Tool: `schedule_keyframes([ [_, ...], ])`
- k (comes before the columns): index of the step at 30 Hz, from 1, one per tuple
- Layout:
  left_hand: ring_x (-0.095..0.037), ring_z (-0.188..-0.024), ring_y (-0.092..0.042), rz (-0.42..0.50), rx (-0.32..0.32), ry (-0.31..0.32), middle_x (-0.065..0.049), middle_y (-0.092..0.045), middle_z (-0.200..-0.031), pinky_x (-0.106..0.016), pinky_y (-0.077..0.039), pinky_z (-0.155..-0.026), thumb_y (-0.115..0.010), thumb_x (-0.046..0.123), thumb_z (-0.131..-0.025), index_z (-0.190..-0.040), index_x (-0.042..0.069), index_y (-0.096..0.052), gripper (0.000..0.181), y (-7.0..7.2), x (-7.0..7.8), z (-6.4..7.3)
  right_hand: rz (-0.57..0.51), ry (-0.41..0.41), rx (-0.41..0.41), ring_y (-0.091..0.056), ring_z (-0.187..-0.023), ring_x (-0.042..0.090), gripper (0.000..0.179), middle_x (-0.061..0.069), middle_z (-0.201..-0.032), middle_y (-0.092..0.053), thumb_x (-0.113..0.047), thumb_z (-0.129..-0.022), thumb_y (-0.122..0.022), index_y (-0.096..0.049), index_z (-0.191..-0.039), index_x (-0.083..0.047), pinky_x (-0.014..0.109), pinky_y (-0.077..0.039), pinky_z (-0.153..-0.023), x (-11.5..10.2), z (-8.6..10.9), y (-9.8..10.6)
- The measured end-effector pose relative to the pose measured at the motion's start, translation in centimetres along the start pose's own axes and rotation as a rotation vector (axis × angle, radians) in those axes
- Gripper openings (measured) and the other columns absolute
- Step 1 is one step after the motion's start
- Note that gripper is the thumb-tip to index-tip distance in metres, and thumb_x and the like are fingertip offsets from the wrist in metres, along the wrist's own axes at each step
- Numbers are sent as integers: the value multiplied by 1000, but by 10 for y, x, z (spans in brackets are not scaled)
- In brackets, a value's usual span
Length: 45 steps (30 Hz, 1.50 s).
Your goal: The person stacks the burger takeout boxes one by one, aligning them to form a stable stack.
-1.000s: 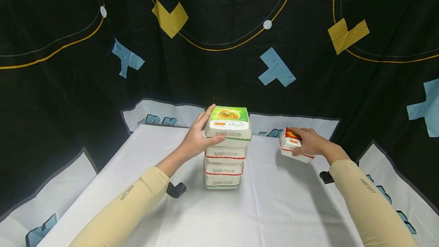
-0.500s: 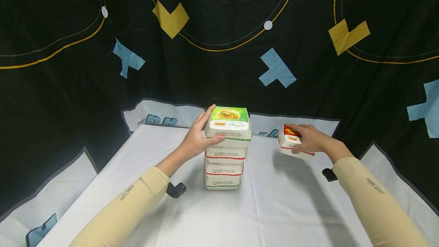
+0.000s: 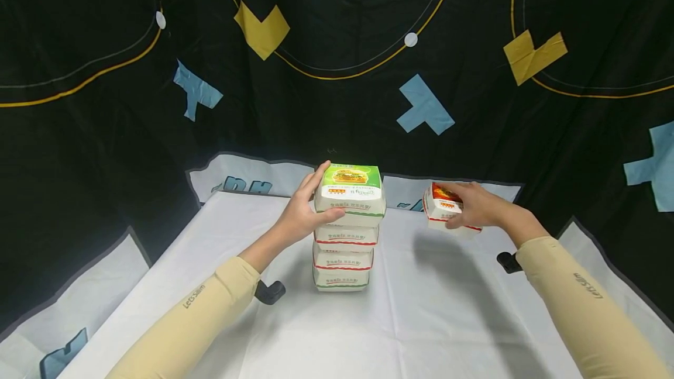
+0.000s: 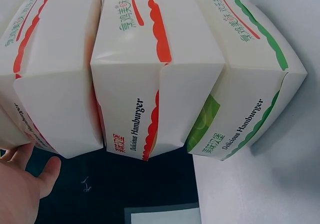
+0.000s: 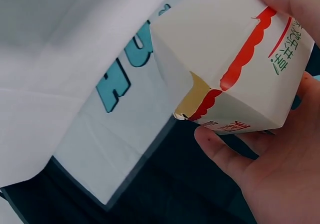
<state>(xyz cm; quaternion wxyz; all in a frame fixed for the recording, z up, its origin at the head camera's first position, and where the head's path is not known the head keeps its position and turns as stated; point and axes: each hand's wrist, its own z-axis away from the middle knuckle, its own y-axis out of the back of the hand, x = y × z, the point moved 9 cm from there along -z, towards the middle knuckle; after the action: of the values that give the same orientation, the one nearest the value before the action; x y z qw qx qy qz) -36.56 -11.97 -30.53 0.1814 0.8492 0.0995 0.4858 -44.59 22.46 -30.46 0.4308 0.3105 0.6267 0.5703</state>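
Several hamburger boxes stand stacked on the white-covered table point(image 3: 316, 338). The top hamburger box point(image 3: 351, 192) has a green lid with a burger picture; boxes with red trim point(image 4: 130, 48) sit under it, and a green-trimmed box point(image 4: 250, 83) is at the bottom. My left hand point(image 3: 301, 216) holds the top box at its left side, thumb across the front. To the right, my right hand point(image 3: 478, 208) grips a red-topped hamburger box point(image 3: 438, 213) from its right side, raised over the table with its shadow below. In the right wrist view, fingers hold that box point(image 5: 220, 48), its red scalloped trim showing.
A black curtain point(image 3: 337, 116) with yellow and blue tape pieces hangs behind the table. White lettered cloth point(image 3: 247, 171) runs along the table's back edge. A black strap piece point(image 3: 271, 292) shows beside the left wrist, another point(image 3: 508, 262) by the right.
My right hand has lifted the red-topped hamburger box a little higher and shifted it slightly left, away from the tabletop. My left hand and the stack have stayed in place.
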Motion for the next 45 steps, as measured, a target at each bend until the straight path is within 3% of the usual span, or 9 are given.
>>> schedule_keyframes([
  [17,-23,-143,-33,9,-11,0,3,-31,-158,-62,-39,-107,-80,46,-82,-157,48,-17,98,-5,0,0,-23,1,32,-32,-129,39,95,18,-152,-39,-37,-79,-82,-30,-158,-23,51,-54,-88,-22,9,30],
  [38,-23,-145,-31,8,-11,-1,4,-29,-160,-63,-38,-108,-80,45,-82,-159,42,-17,99,-2,1,-1,40,63,82,-31,-132,37,93,16,-155,-37,-38,-82,-80,-29,-159,-25,53,-52,-91,-64,12,65],
  [45,-22,-145,-32,16,-12,16,4,-28,-161,-61,-40,-108,-80,45,-82,-157,49,-17,98,-1,0,0,73,77,100,-31,-132,37,93,15,-155,-36,-39,-82,-79,-28,-159,-27,52,-54,-90,-79,10,74],
])
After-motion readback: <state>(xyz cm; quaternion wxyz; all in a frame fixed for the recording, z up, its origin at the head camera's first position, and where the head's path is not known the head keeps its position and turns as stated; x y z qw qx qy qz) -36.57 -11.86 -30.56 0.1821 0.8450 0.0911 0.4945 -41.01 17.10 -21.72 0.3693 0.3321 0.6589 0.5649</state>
